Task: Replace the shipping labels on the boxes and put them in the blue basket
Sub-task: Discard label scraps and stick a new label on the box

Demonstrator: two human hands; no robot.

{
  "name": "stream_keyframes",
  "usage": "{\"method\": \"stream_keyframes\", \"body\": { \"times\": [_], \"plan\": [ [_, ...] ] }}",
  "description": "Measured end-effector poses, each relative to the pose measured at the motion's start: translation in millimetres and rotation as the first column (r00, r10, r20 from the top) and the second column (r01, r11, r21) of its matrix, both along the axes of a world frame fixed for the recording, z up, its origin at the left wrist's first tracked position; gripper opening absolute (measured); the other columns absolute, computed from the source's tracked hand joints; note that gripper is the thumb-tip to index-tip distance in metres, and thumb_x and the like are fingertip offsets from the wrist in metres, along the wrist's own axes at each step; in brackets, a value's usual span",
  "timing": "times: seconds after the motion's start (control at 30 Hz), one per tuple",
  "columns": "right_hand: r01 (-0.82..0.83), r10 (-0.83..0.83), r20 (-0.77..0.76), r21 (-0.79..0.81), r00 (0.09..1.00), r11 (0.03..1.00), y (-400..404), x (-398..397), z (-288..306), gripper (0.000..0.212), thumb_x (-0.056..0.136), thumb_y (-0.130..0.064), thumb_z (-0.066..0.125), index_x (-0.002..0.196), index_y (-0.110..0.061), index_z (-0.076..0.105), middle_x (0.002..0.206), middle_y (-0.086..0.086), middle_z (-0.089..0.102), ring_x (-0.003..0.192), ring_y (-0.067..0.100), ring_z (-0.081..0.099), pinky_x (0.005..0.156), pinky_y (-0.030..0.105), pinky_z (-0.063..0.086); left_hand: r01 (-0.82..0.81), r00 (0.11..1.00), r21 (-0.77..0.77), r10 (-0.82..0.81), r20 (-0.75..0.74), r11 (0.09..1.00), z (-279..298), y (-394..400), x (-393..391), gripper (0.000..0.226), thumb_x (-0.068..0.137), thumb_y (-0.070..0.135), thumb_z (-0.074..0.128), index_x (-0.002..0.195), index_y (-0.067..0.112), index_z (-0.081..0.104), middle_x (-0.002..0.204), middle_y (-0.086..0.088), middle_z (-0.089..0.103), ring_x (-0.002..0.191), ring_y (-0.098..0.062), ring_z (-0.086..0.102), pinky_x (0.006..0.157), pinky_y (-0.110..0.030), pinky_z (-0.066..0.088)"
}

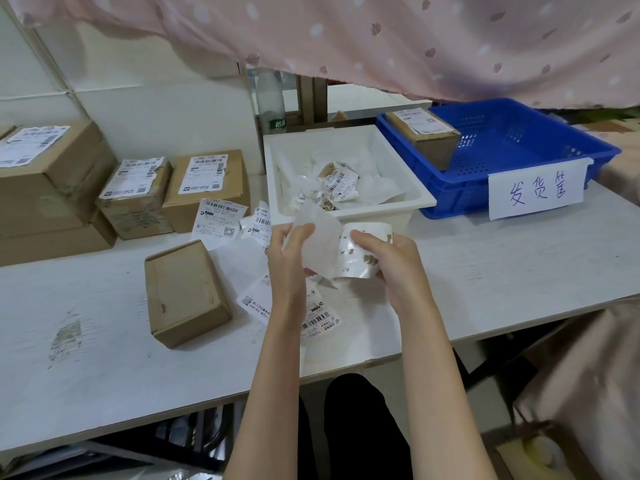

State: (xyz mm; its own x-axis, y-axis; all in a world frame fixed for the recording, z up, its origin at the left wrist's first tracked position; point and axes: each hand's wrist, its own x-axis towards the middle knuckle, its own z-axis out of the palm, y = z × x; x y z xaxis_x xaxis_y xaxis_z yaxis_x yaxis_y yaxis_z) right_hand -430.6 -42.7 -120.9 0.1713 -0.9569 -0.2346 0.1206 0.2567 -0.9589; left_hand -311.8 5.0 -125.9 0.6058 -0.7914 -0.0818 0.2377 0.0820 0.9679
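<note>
Shipping labels lay nearest you: a printed white sheet of labels (313,315) flat on the worn white table (104,341), partly hidden under your left forearm. Just left of it sat a bare brown cardboard box (185,292) with no label showing on top. Above the sheet, your left hand (289,252) pinched a translucent backing paper (318,237), and your right hand (393,259) gripped a curled white label strip flecked with brown cardboard scraps (360,252); whether the two pieces were joined was hard to tell where your fingers covered them. More loose printed labels (221,220) lay beyond, their text too small to read.

Farther back stood a white plastic bin (420,197) holding crumpled torn labels (337,185). To its left, three labelled brown cardboard boxes (207,181) stood in a row, the leftmost cut off by the frame. To the right, the blue perforated plastic basket (526,143) held one labelled brown box (424,138) in its near-left corner; a handwritten white paper sign (536,192) covered part of its front wall. A pink dotted cloth (381,39) hung overhead, hiding the basket's far rim.
</note>
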Motion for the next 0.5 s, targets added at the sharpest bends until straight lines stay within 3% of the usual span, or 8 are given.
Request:
{"method": "stream_keyframes", "body": {
  "times": [0.07, 0.13, 0.27, 0.37, 0.5],
  "plan": [
    [0.009, -0.01, -0.02, -0.062, 1.0, 0.998, 1.0, -0.4, -2.1, 0.004, 0.084, -0.011, 0.072, 0.083, -0.015, 0.071, 0.079, -0.001, 0.074, 0.078, 0.017, 0.07, 0.071, 0.028, 0.052, 0.007, 0.995, 0.003, -0.007, -0.098, 1.0, 3.8, 0.9, 1.8, 0.015, 0.09, 0.037, 0.058, 0.095, 0.022, 0.06, 0.103, 0.003, 0.065, 0.094, -0.015, 0.063, 0.07, -0.032, 0.052],
    [0.01, -0.016, -0.049, -0.119, 0.999, 0.993, 1.1, 1.0, -2.6, 0.007, 0.082, -0.012, 0.074, 0.081, -0.018, 0.072, 0.078, -0.004, 0.075, 0.077, 0.015, 0.07, 0.074, 0.03, 0.053, 0.04, 0.994, 0.039, -0.036, -0.101, 0.998, 6.6, 0.7, 3.3, 0.016, 0.091, 0.04, 0.06, 0.097, 0.026, 0.063, 0.104, 0.003, 0.067, 0.093, -0.014, 0.065, 0.071, -0.034, 0.053],
    [-0.011, -0.014, -0.112, -0.217, 0.994, 0.976, 3.8, 7.7, -5.2, 0.003, 0.081, -0.019, 0.076, 0.084, -0.02, 0.074, 0.082, -0.005, 0.076, 0.083, 0.016, 0.072, 0.075, 0.032, 0.054, 0.093, 0.984, 0.143, -0.113, 0.136, 0.985, 6.0, -4.1, -1.9, 0.024, 0.073, 0.035, 0.083, 0.091, 0.022, 0.074, 0.091, 0.004, 0.075, 0.084, -0.012, 0.069, 0.074, -0.029, 0.053],
    [0.004, -0.029, -0.114, -0.221, 0.993, 0.975, 4.0, 8.9, -6.1, 0.005, 0.083, -0.017, 0.074, 0.087, -0.021, 0.073, 0.086, -0.005, 0.076, 0.086, 0.018, 0.072, 0.078, 0.032, 0.056, 0.021, 0.952, 0.157, -0.068, 0.299, 0.987, 3.7, -6.3, -3.5, 0.023, 0.074, 0.042, 0.072, 0.083, 0.021, 0.071, 0.084, 0.0, 0.072, 0.081, -0.015, 0.065, 0.081, -0.036, 0.052],
    [-0.002, -0.018, -0.111, -0.178, 0.994, 0.984, 2.0, 7.1, -8.0, 0.007, 0.085, -0.016, 0.072, 0.091, -0.015, 0.074, 0.09, 0.001, 0.076, 0.086, 0.019, 0.073, 0.079, 0.034, 0.056, -0.075, 0.891, 0.146, 0.001, 0.454, 0.986, -1.6, -6.8, -5.2, 0.028, 0.094, 0.032, 0.061, 0.087, 0.005, 0.061, 0.082, -0.01, 0.066, 0.082, -0.027, 0.06, 0.082, -0.045, 0.049]
  ]
}}
